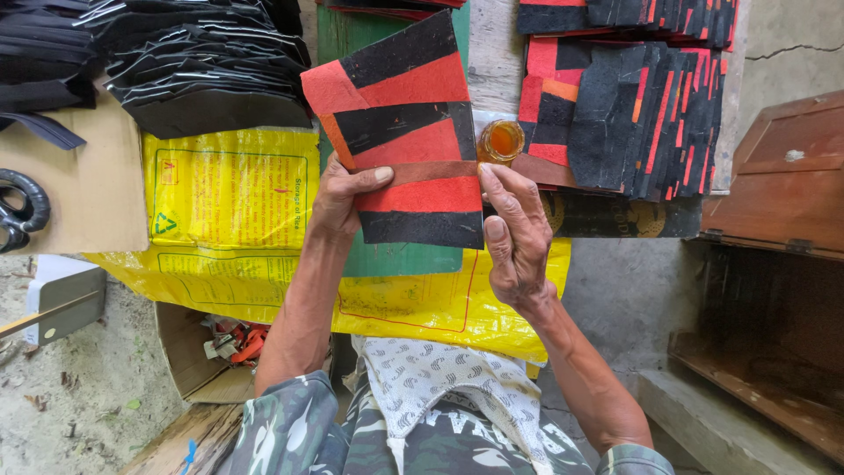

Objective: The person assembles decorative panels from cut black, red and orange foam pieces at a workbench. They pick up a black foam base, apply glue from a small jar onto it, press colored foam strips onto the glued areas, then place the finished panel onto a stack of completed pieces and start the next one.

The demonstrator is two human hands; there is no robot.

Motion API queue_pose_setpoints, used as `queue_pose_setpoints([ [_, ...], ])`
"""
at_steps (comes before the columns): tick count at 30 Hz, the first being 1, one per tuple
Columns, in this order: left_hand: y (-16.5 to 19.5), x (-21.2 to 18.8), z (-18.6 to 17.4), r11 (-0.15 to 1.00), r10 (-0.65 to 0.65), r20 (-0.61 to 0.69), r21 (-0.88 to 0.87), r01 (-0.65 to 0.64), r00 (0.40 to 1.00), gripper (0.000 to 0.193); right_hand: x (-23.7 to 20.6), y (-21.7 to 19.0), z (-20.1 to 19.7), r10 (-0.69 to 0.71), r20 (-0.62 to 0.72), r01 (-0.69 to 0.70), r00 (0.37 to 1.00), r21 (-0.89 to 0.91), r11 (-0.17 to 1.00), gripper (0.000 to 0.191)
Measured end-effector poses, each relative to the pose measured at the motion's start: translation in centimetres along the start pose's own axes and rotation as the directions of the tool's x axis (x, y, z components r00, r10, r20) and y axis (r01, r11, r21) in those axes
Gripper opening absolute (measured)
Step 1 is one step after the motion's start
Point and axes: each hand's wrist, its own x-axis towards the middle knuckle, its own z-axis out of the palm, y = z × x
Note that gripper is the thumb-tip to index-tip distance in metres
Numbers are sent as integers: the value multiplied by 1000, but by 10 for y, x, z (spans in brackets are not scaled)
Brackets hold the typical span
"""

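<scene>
Two hands hold up one patchwork panel (pixel 404 132) of red and black strips above the counter (pixel 492 53). Left hand (pixel 338 200) is clamped on its lower left edge, thumb across the front; right hand (pixel 514 233) pinches the lower right edge. Just behind the panel's right side stands a small open jar of orange glue (pixel 500 141). Stacks of similar red-and-black panels (pixel 633 114) lie to the right, black pieces (pixel 202 62) to the left, over a yellow printed sack (pixel 229 198). Black-handled scissors (pixel 18 211) rest on cardboard (pixel 83 185).
</scene>
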Motion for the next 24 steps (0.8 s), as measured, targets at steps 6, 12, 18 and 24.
queue_pose_setpoints([
  [6, -2, 0, 0, 1000, 2, 12, -29, -2, 1000, 44, -1, -1, 0, -32, -6, 31, 999, -77, 997, 48],
  [12, -4, 4, -5, 998, 45, -16, -42, -46, 999, 45, -1, -9, -1, -75, -2, 74, 997, -108, 991, 46],
  [18, -6, 5, -6, 996, 81, -33, -39, -82, 996, 45, -2, -10, -8, -152, -32, 140, 988, -244, 960, 39],
  [24, 2, 7, -4, 991, 126, -51, -36, -128, 991, 49, -12, -10, -3, 258, -50, -187, 965, 561, 806, 41],
])
